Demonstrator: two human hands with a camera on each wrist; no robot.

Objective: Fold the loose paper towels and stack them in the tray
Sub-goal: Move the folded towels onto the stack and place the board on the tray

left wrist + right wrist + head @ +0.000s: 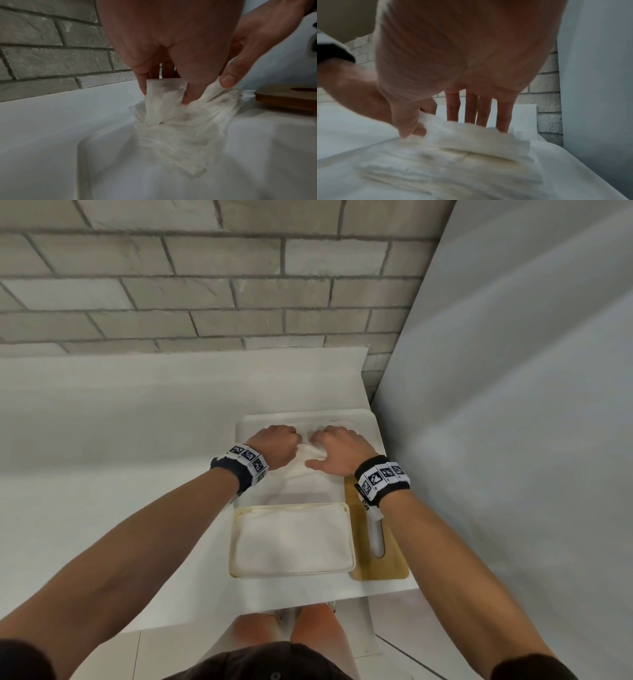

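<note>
A pile of loose white paper towels (310, 474) (180, 142) (453, 162) lies on a white board (248, 422) at the far end of the counter. My left hand (279, 441) (164, 94) pinches the corner of the top towel (163, 102) between thumb and fingers and lifts it off the pile. My right hand (337, 445) (450, 116) is beside it; its thumb (226, 81) presses on the same towel and its straight fingers (471, 108) point down past the pile's far edge. Nearer to me stands a cream tray (236, 542) with a flat white towel (291, 542) in it.
A wooden board with a slot (363, 563) (283, 97) lies right of the tray, under my right wrist. A plain grey wall (513, 405) closes the right side and a brick wall (205, 285) the back. White countertop (102, 457) stretches to the left.
</note>
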